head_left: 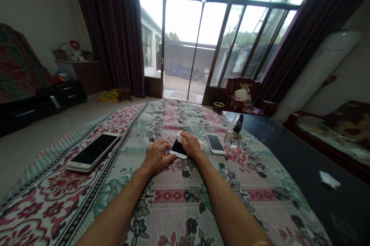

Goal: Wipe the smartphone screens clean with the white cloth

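Observation:
A white phone with a dark screen (178, 148) lies face up on the flowered tablecloth (173, 184). Its left edge is gripped by my left hand (157, 155), the thumb at the lower corner. My right hand (191, 144) presses a white tissue (179, 135) on the upper part of the screen and covers its right side. To the right lies another white phone (215, 144), face up. A larger white device with a black screen (94, 151) rests farther left.
A clear bottle with a black nozzle (232, 137) stands right of the phones. Beyond the cloth is a dark table (277, 142) with a crumpled white tissue (330, 180). Wooden chairs, curtains and a glass door are farther back.

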The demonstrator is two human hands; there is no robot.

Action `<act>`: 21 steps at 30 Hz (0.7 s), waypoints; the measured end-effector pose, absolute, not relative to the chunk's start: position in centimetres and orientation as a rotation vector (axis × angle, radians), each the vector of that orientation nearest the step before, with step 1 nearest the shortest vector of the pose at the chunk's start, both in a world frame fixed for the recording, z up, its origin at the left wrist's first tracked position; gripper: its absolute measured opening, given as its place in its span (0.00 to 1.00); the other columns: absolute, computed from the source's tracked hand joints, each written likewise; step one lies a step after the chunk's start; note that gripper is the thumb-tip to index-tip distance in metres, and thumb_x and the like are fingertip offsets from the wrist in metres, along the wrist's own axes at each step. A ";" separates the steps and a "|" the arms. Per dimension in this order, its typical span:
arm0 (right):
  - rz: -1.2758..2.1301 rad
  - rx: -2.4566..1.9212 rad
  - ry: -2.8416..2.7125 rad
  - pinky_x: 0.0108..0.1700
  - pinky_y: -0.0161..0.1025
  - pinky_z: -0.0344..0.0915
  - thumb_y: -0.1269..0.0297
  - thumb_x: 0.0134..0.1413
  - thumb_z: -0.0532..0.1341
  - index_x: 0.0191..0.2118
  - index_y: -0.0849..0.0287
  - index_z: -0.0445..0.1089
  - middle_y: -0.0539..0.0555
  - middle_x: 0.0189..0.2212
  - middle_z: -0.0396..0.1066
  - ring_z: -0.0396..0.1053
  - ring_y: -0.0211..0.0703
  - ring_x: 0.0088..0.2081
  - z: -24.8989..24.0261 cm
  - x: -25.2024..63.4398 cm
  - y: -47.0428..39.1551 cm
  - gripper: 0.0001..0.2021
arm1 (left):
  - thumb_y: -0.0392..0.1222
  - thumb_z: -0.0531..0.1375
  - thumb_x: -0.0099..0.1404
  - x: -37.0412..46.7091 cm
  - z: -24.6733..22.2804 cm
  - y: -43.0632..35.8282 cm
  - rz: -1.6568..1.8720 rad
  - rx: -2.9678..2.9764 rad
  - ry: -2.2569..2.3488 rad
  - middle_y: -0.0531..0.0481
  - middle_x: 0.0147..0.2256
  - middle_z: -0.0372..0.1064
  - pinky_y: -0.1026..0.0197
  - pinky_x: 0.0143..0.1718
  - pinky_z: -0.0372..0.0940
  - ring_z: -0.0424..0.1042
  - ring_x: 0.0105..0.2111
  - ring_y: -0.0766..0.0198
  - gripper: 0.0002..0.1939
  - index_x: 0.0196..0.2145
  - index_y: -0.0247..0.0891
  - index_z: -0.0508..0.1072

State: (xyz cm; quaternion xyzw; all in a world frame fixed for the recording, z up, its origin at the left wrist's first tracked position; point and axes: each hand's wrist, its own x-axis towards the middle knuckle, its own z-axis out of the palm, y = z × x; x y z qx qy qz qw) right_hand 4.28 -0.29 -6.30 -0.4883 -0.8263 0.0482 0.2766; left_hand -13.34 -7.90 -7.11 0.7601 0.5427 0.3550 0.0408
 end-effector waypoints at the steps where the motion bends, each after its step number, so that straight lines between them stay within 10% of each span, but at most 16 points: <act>1: 0.143 -1.300 -2.211 0.56 0.38 0.57 0.76 0.55 0.50 0.45 0.58 0.72 0.55 0.51 0.70 0.64 0.43 0.52 -6.3 4.3 -0.3 0.18 | 0.44 0.66 0.52 -13.4 -7.1 -7.8 1.081 2.327 1.644 0.47 0.44 0.72 0.54 0.51 0.60 0.68 0.47 0.55 0.12 0.35 0.39 0.74; 21: 0.266 -1.013 -2.301 0.54 0.37 0.59 0.75 0.55 0.52 0.41 0.57 0.73 0.53 0.44 0.73 0.66 0.40 0.48 -5.7 4.7 -1.1 0.15 | 0.50 0.63 0.55 -13.7 -7.1 -7.4 0.925 2.468 1.553 0.47 0.51 0.69 0.52 0.54 0.58 0.66 0.50 0.53 0.22 0.47 0.43 0.74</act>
